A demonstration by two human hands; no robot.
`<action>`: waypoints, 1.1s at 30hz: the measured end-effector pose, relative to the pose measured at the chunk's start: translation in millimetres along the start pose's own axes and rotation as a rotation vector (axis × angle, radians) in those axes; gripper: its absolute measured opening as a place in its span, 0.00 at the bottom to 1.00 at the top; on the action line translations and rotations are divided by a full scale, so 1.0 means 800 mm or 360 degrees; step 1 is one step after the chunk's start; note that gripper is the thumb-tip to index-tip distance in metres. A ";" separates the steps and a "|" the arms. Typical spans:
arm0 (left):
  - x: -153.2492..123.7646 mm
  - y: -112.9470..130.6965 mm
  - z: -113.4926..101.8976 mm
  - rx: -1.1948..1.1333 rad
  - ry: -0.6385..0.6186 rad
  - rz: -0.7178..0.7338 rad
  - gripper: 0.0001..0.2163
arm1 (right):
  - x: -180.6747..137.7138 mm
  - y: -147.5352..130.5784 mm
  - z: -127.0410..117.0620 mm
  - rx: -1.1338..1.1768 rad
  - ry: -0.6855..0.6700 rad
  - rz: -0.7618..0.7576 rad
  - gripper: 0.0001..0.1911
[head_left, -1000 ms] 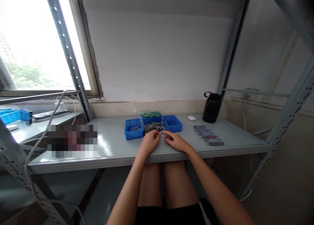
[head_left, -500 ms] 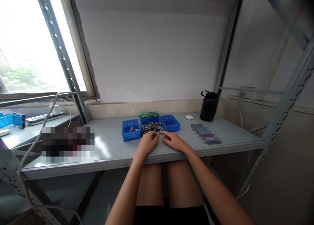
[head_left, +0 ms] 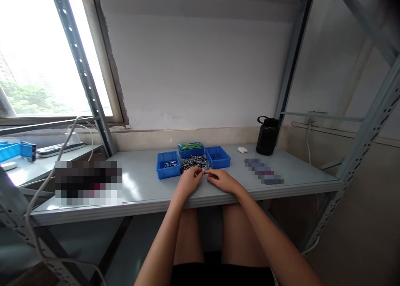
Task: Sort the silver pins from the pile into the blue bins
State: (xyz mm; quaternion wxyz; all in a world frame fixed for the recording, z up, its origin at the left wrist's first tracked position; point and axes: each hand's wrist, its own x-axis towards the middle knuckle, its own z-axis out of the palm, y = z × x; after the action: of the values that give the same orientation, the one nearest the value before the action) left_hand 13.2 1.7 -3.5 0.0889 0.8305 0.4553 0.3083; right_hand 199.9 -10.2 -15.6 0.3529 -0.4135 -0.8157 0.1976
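My left hand (head_left: 189, 180) and my right hand (head_left: 222, 179) rest on the grey table (head_left: 140, 186), fingertips meeting around a small metal part (head_left: 204, 172) held between them. Just behind the hands lies a pile of small dark and silver metal parts (head_left: 194, 162). A blue bin (head_left: 168, 164) with a few metal pieces sits left of the pile, another blue bin (head_left: 218, 157) right of it, and a third blue bin with green parts (head_left: 190, 146) behind it.
A dark bottle (head_left: 266, 136) stands at the back right, a small white object (head_left: 241, 150) beside it. Grey shelf posts (head_left: 84, 75) frame the table. A white power strip (head_left: 58, 147) and blue trays (head_left: 12, 151) lie on the left bench.
My hands stay together at the pile's front edge; the fingers have shifted slightly on the small part. The view has swayed a little.
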 end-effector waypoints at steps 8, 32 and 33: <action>0.000 0.000 0.002 0.0013 -0.0002 -0.0044 0.10 | -0.001 0.000 0.000 0.0021 0.0015 0.0017 0.18; -0.001 -0.004 0.003 0.0008 -0.0032 -0.0103 0.10 | 0.000 0.002 0.003 0.0121 0.0048 0.0012 0.22; -0.001 -0.004 0.003 0.0009 -0.0035 -0.0099 0.10 | 0.000 0.002 0.003 0.0120 0.0050 0.0013 0.21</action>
State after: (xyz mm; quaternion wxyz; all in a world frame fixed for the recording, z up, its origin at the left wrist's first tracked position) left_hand 12.0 3.6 -7.0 0.1012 0.8195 0.4808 0.2949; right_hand 199.5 -9.4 -18.5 0.3802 -0.4064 -0.8003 0.2231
